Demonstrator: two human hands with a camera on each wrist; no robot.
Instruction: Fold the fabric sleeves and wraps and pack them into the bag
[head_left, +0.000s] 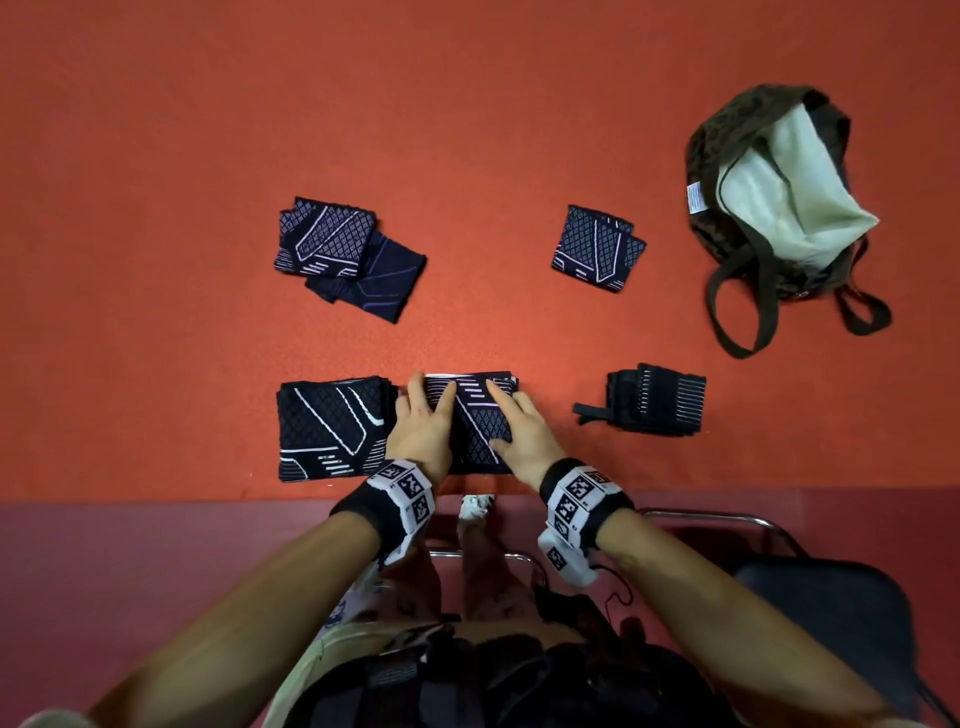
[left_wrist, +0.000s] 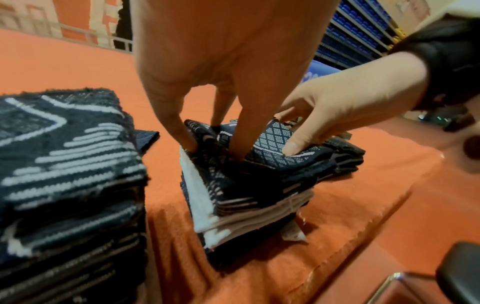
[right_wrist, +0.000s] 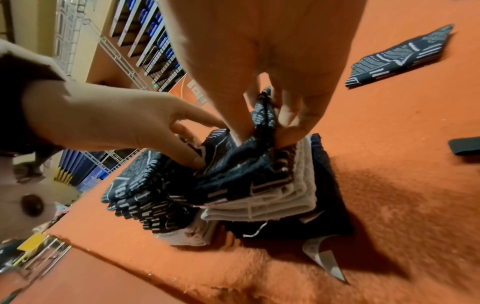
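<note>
A stack of folded dark patterned sleeves (head_left: 475, 423) lies at the table's front middle, under both hands. My left hand (head_left: 423, 415) rests on its left half, fingers straight and pressing down into the top layer (left_wrist: 272, 144). On the right half, my right hand (head_left: 519, 428) pinches a raised fold of the top sleeve (right_wrist: 265, 115) between thumb and fingers. White inner layers (right_wrist: 259, 205) show at the stack's near edge. The dark bag (head_left: 774, 208) lies open at the far right, its pale lining showing.
A second folded stack (head_left: 332, 428) sits right beside my left hand. Loose sleeves (head_left: 343, 254) lie further back on the left, a folded one (head_left: 597, 248) at mid back, a black strapped wrap (head_left: 654, 400) to the right. A dark chair (head_left: 831, 613) stands beside me.
</note>
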